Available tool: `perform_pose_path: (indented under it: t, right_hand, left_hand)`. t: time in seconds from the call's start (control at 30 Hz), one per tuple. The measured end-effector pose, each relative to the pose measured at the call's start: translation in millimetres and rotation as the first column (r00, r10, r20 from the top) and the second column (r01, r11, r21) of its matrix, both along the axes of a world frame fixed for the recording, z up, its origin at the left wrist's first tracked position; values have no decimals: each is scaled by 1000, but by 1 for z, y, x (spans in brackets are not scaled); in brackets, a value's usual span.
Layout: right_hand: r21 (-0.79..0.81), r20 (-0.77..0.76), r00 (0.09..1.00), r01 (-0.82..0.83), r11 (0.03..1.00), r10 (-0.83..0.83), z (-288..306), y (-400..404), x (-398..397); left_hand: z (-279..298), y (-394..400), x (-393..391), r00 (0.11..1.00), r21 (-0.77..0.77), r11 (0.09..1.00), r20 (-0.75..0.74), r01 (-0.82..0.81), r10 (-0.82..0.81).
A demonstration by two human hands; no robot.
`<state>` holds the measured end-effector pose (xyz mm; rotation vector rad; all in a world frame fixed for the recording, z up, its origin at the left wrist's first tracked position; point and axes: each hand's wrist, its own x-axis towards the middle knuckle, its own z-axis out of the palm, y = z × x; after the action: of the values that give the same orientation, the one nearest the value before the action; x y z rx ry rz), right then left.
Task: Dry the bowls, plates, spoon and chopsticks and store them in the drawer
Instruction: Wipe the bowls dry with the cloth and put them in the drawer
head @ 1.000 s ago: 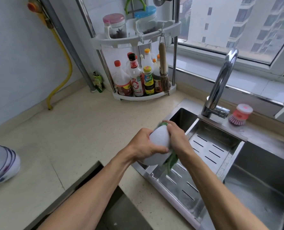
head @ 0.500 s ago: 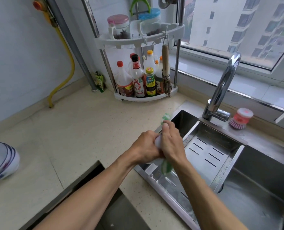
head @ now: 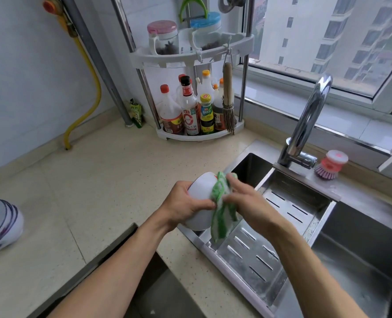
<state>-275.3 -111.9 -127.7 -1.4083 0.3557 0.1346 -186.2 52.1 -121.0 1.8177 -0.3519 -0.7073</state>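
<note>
A white bowl point(head: 200, 191) is held on its side over the left edge of the sink, gripped by my left hand point(head: 181, 206) around its outer wall. My right hand point(head: 247, 203) presses a green-and-white cloth point(head: 222, 214) against the bowl's open side, and the cloth hangs down below the bowl. A stack of several blue-rimmed white bowls point(head: 1, 222) lies tilted on the counter at the far left. No plates, spoon or chopsticks are visible.
A slotted steel drain tray point(head: 270, 237) sits in the sink point(head: 355, 249) beneath my hands. A faucet point(head: 305, 125) and a pink dish brush point(head: 330, 165) stand behind it. A corner rack point(head: 190, 92) of sauce bottles is at the back. A dark opening point(head: 163, 290) lies below the counter edge.
The bowl has turned in my left hand so more of its white outside shows. My right hand has shifted with the cloth across the bowl's mouth.
</note>
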Motion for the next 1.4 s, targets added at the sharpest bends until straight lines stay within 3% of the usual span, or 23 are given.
perform_pose_path:
  t: [0.07, 0.13, 0.23, 0.27, 0.33, 0.4, 0.5, 0.53, 0.57, 0.63, 0.67, 0.83, 0.97, 1.03, 1.1, 1.2, 1.3, 1.33, 1.4]
  right_hand:
    - [-210, 113, 993, -6, 978, 31, -5, 11, -7]
    - [-236, 175, 982, 113, 965, -72, -10, 15, -3]
    - [-168, 25, 927, 372, 913, -373, -22, 9, 24]
    - [-150, -42, 915, 391, 908, -401, -24, 7, 31]
    - [-214, -47, 929, 349, 912, -367, -22, 9, 31]
    - [-285, 56, 955, 296, 912, -293, -19, 24, 22]
    - [-325, 97, 946, 322, 889, -308, -24, 45, 16]
    - [-203, 67, 938, 348, 915, -341, -25, 42, 20]
    - [24, 1, 932, 363, 932, -363, -27, 36, 25]
    - [437, -91, 947, 316, 842, -308, -25, 24, 25]
    - [551, -95, 956, 284, 785, -279, -26, 19, 24]
    - [699, -104, 967, 238, 675, -233, -29, 21, 21]
    - [644, -88, 958, 264, 718, -274, -25, 24, 26]
    - [535, -96, 934, 340, 773, -344, -20, 28, 31]
    - [350, -30, 902, 413, 841, -430, -23, 29, 36]
    - [25, 161, 919, 362, 932, -361, -26, 31, 30]
    - [-251, 234, 926, 352, 902, -296, -23, 41, 16]
    - [-211, 224, 916, 378, 901, -332, -23, 41, 15]
    - [57, 64, 916, 392, 918, -395, -23, 33, 19]
  left_hand:
    - [2, 2, -1, 998, -62, 998, -56, -15, 12]
    - [6, 2, -2, 995, -100, 995, -86, 31, -40]
    - [8, -3, -11, 980, 2, 980, 9, 197, -197]
    - [7, -5, -16, 976, 28, 977, 35, 212, -213]
    - [3, -8, -21, 985, 37, 987, 70, 157, -159]
    - [0, -9, -21, 990, 51, 995, 109, 87, -92]
    - [-1, -8, -20, 984, 42, 991, 121, 128, -132]
    - [2, -8, -21, 980, 40, 988, 127, 146, -150]
    - [4, -6, -22, 977, 38, 986, 136, 159, -163]
    - [11, -2, -22, 967, 21, 982, 169, 189, -190]
    - [14, -1, -22, 960, 12, 978, 191, 207, -206]
    - [19, 4, -24, 957, 30, 982, 221, 185, -187]
    - [30, -1, -15, 961, 156, 968, 168, 195, -220]
    - [37, -12, -8, 961, 266, 955, 206, 129, -187]
    - [40, -19, -3, 971, 293, 953, 195, 78, -140]
    - [39, -16, -3, 980, 263, 964, 176, 49, -98]
    - [32, -10, -8, 978, 214, 974, 179, 70, -110]
    - [30, -10, -12, 976, 196, 977, 180, 85, -121]
    - [30, -9, -22, 973, 165, 981, 192, 97, -129]
